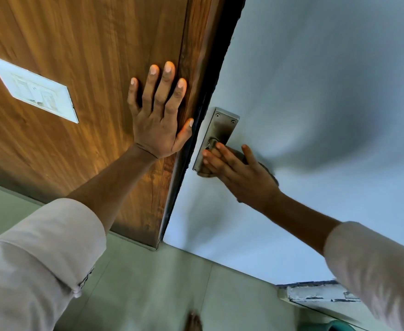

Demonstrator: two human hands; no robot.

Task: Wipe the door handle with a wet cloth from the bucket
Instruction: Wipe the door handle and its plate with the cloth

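Left hand [159, 120]: pressed flat against the wood-grain panel [84, 68], fingers [166, 87] spread wide and pointing up, thumb lying along the panel's dark edge; it holds nothing.
Right hand [241, 174]: reaches in from the lower right and lies over the door handle [210, 142], fingers curved narrowly around it and over a grey cloth [238, 155].
Door handle: a brushed-metal lever on a tall backplate [220, 130] with two screws at its top, fixed to the pale blue door [315, 91] just beside the door's dark edge; most of the lever is hidden under the hand.
Cloth: only small grey parts show, between the fingers and past the knuckles, touching the handle; whether it is wet cannot be told.
Wood-grain panel: fills the upper left, carrying a white switch plate [36, 89] well apart from the left hand.
Sleeves: both arms wear light rolled-up sleeves [41, 254].
Floor [148, 283]: pale tiles below; a bare foot [192, 322] shows at the bottom edge.
Bottom right corner: a curved teal rim [339, 326], possibly the bucket, too little of it in view to tell.
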